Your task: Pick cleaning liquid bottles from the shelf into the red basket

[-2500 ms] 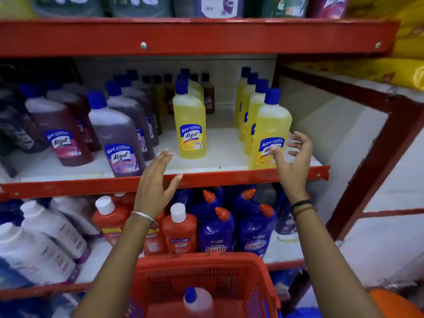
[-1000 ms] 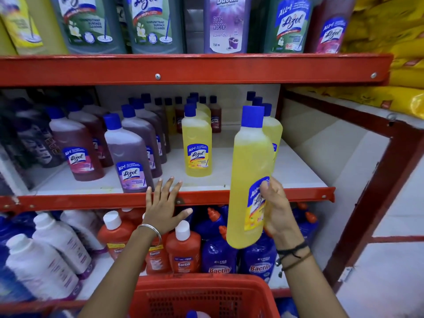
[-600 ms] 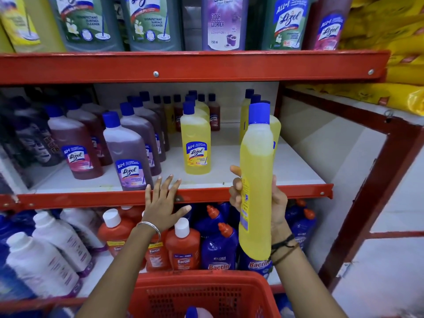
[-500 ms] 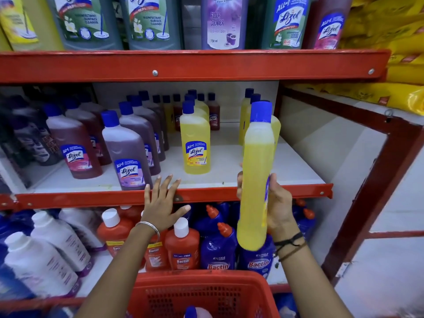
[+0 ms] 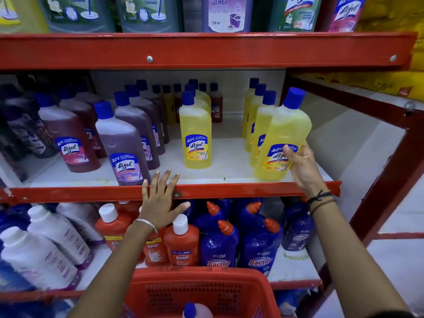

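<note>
Yellow Lizol bottle [image 5: 283,136], blue cap, tilted right on shelf [image 5: 229,174] front edge; red basket [image 5: 202,292] below holds one blue-capped bottle [image 5: 196,312].

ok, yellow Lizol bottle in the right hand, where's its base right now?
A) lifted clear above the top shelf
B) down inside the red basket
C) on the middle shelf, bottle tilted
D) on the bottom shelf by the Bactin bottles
C: the right hand holds the yellow Lizol bottle tilted, its base on the white board of the middle shelf, near the front edge.
</note>
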A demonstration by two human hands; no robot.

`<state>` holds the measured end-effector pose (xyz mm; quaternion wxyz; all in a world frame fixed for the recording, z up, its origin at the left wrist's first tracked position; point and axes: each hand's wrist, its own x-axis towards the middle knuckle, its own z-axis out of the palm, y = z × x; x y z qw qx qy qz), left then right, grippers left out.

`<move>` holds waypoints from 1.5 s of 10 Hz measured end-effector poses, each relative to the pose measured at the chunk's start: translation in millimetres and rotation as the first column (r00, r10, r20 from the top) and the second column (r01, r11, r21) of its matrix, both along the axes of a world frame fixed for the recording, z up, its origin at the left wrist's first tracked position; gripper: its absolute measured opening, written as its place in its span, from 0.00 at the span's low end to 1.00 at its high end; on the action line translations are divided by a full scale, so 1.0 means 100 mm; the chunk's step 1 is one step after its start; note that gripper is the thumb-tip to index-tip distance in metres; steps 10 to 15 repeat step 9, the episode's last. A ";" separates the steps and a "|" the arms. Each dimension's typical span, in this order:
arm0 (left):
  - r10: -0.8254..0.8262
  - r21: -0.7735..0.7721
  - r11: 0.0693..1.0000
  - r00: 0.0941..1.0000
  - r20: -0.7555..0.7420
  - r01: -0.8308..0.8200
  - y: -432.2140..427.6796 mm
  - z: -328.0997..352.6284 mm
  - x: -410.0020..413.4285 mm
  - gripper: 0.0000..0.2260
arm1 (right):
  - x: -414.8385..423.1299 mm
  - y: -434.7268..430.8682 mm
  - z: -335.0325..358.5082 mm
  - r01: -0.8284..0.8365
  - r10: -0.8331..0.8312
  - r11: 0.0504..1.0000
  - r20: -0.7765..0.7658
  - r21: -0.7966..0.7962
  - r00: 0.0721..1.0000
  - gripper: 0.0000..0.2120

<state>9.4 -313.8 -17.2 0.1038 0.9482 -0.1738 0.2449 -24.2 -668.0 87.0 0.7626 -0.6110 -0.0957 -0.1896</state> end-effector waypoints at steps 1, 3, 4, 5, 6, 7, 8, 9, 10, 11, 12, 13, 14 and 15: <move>-0.002 -0.006 1.000 1.000 0.007 0.002 0.00 -0.01 0.01 0.37 | 0.07 -0.05 -0.06 -0.022 0.022 1.000 -0.037 -0.004 0.999 0.34; -0.002 0.000 1.000 1.000 0.007 0.002 0.01 -0.03 0.02 0.38 | 0.16 -0.09 -0.19 -0.037 0.036 0.999 -0.061 -0.016 0.998 0.33; -0.002 -0.007 1.000 1.000 0.001 0.002 0.00 -0.02 0.01 0.38 | 0.18 -0.09 -0.22 -0.041 0.038 0.998 -0.077 -0.038 0.996 0.33; 0.004 -0.013 1.000 1.000 -0.002 -0.004 -0.01 -0.01 -0.01 0.37 | 0.21 -0.11 -0.22 -0.052 0.047 0.997 -0.078 -0.061 0.996 0.33; 0.001 -0.020 1.000 1.000 -0.007 -0.001 -0.01 -0.01 -0.01 0.36 | 0.23 -0.13 -0.25 -0.054 0.049 0.996 -0.072 -0.074 0.996 0.33; -0.007 -0.019 1.000 1.000 -0.018 0.006 -0.02 0.00 -0.04 0.37 | 0.20 -0.15 -0.26 -0.023 0.013 0.990 -0.075 -0.138 0.997 0.31; -0.048 -0.047 0.998 0.998 -0.041 0.046 0.04 0.04 -0.07 0.37 | 0.12 -0.14 -0.29 0.092 -0.097 0.979 -0.019 -0.183 0.995 0.23; -0.181 -0.155 0.973 0.981 -0.070 0.169 0.04 0.10 -0.16 0.36 | -0.16 -0.12 -0.50 0.347 -0.341 0.926 0.063 -0.150 0.938 0.14; -0.181 -0.155 0.973 0.981 -0.070 0.169 0.04 0.10 -0.16 0.36 | -0.16 -0.12 -0.50 0.347 -0.341 0.926 0.063 -0.150 0.938 0.14; -0.181 -0.155 0.973 0.981 -0.070 0.169 0.04 0.10 -0.16 0.36 | -0.16 -0.12 -0.50 0.347 -0.341 0.926 0.063 -0.150 0.938 0.14; -0.181 -0.155 0.973 0.981 -0.070 0.169 0.04 0.10 -0.16 0.36 | -0.16 -0.12 -0.50 0.347 -0.341 0.926 0.063 -0.150 0.938 0.14; -0.181 -0.155 0.973 0.981 -0.070 0.169 0.04 0.10 -0.16 0.36 | -0.16 -0.12 -0.50 0.347 -0.341 0.926 0.063 -0.150 0.938 0.14; -0.181 -0.155 0.973 0.981 -0.070 0.169 0.04 0.10 -0.16 0.36 | -0.16 -0.12 -0.50 0.347 -0.341 0.926 0.063 -0.150 0.938 0.14; -0.181 -0.155 0.973 0.981 -0.070 0.169 0.04 0.10 -0.16 0.36 | -0.16 -0.12 -0.50 0.347 -0.341 0.926 0.063 -0.150 0.938 0.14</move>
